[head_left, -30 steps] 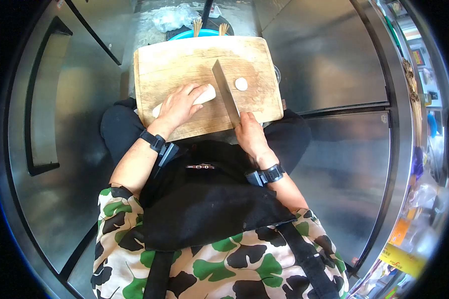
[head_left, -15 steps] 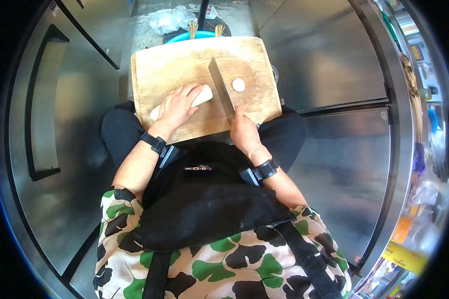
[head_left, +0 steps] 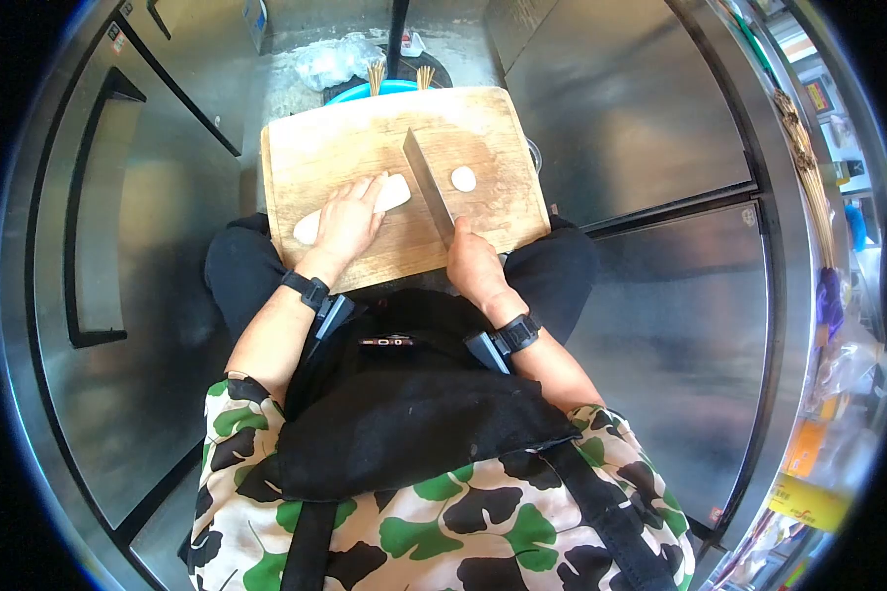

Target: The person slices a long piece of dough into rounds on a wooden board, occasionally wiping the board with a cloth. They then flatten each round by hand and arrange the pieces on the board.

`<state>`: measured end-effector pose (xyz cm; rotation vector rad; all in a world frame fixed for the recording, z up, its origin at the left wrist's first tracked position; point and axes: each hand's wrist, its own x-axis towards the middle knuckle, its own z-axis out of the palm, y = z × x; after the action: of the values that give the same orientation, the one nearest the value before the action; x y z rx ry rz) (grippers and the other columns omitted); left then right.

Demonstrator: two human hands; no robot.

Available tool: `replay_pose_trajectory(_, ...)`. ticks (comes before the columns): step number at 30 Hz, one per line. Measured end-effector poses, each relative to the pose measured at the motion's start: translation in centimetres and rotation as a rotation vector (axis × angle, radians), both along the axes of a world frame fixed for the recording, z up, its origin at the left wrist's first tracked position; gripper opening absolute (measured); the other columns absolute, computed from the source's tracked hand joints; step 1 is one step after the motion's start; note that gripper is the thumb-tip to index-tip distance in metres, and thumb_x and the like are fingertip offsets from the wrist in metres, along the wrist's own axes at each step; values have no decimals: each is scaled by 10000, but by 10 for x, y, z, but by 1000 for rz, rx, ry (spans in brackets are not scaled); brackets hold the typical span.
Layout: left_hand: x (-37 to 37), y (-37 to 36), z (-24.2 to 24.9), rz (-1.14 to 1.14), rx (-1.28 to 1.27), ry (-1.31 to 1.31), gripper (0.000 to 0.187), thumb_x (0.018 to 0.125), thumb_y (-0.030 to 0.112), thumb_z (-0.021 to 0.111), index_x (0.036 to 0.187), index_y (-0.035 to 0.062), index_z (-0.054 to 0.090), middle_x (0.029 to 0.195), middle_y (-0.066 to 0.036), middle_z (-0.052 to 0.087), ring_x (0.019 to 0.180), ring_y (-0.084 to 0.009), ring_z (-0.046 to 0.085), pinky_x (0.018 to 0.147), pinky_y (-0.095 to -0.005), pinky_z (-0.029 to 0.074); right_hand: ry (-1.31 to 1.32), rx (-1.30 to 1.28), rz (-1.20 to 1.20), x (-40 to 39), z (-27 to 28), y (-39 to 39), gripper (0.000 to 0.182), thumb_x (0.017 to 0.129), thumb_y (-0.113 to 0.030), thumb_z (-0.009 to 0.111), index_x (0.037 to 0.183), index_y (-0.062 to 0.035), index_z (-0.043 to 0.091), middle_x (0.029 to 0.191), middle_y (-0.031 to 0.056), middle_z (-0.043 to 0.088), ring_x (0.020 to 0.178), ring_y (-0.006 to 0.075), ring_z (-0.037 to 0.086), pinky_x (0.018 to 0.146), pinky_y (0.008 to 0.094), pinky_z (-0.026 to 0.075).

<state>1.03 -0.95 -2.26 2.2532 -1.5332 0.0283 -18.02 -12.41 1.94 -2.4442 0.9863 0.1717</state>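
Steel doors (head_left: pixel 641 108) stand on both sides, well apart from the fingers. The chopping board (head_left: pixel 325 138) spreads beneath both hands. The right hand (head_left: pixel 475 266) has its fingers wrapped round the handle of the knife (head_left: pixel 428 182), whose blade points away from them. Left of the blade, the left hand (head_left: pixel 345 219) holds the white log (head_left: pixel 393 192), its fingers loosely bent across it, thumb on the near side. The slice (head_left: pixel 464 178) lies beyond the right fingers, apart from the blade. Since a moment ago, the left fingers have drawn back slightly, baring more of the log's end near the blade; I judge this a pause between cuts. Far right of the right fingers, a yellow label (head_left: pixel 818 504) carries print too small to read.
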Motion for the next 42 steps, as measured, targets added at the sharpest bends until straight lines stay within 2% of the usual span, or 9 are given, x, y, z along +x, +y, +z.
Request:
replay_pose_trajectory(3, -6, 0, 1, 24, 54, -107, 704, 783, 184, 744, 1406, 52, 446, 1161, -130, 588, 1096, -309, 565, 965, -428, 447, -23, -22, 6, 0, -2, 1, 282, 845, 11, 499, 1118, 59, 451, 872, 312, 662, 859, 463, 666, 775, 519, 533)
replay_pose_trajectory(9, 3, -7, 12, 65, 198, -38, 714, 793, 204, 753, 1412, 65, 428, 1201, -143, 569, 1116, -336, 557, 980, -434, 436, -91, -16, 25, -4, -10, 1, 279, 867, -23, 489, 1136, 45, 459, 839, 310, 658, 835, 463, 663, 770, 531, 522)
replay_pose_trajectory(12, 4, -9, 23, 59, 207, 184, 681, 802, 196, 746, 1403, 98, 441, 1237, -164, 561, 1172, -352, 536, 1001, -450, 430, -55, 7, 16, -3, -1, 0, 263, 858, 1, 483, 1117, 50, 467, 879, 302, 667, 861, 460, 666, 770, 523, 530)
replay_pose_trajectory(15, 3, -8, 24, -51, 208, 334, 647, 812, 187, 733, 1394, 120, 460, 1281, -167, 549, 1212, -365, 514, 1021, -469, 420, -63, 13, 12, -4, -2, -2, 252, 851, 11, 487, 1100, 46, 473, 898, 301, 669, 876, 458, 667, 776, 522, 532)
replay_pose_trajectory(21, -10, -9, 4, -83, 115, -12, 592, 833, 230, 707, 1366, 100, 485, 1297, -131, 553, 1201, -325, 519, 1018, -446, 413, -91, 41, 3, -6, -4, -4, 290, 849, 5, 492, 1134, 54, 472, 898, 301, 666, 873, 460, 662, 781, 523, 528)
replay_pose_trajectory(24, -15, -10, 8, -90, 62, -37, 584, 826, 244, 711, 1353, 103, 502, 1257, -119, 567, 1164, -308, 529, 993, -439, 417, -99, 33, 9, -7, -6, -1, 304, 852, 4, 486, 1150, 65, 469, 886, 293, 668, 859, 458, 663, 773, 520, 530)
replay_pose_trajectory(27, -16, -14, 18, -48, 158, -15, 648, 840, 247, 699, 1427, 141, 448, 1254, -109, 575, 1135, -301, 536, 979, -426, 417, -78, 35, 13, -6, -3, -1, 305, 853, 7, 481, 1151, 71, 465, 870, 289, 668, 850, 454, 664, 764, 518, 531)
replay_pose_trajectory(36, -15, -16, 11, -30, 85, -65, 643, 819, 225, 714, 1411, 175, 468, 1126, -94, 589, 1054, -287, 555, 933, -416, 434, -151, -1, 46, -7, -10, -1, 297, 840, 22, 486, 1131, 67, 455, 834, 300, 659, 809, 462, 660, 726, 528, 529)
replay_pose_trajectory(42, -13, -16, 13, -52, 51, -37, 636, 802, 202, 725, 1391, 150, 489, 1149, -94, 598, 1064, -289, 557, 938, -413, 440, -99, 28, 34, -4, -3, 1, 307, 833, 29, 490, 1135, 67, 448, 860, 301, 658, 831, 464, 657, 738, 522, 530)
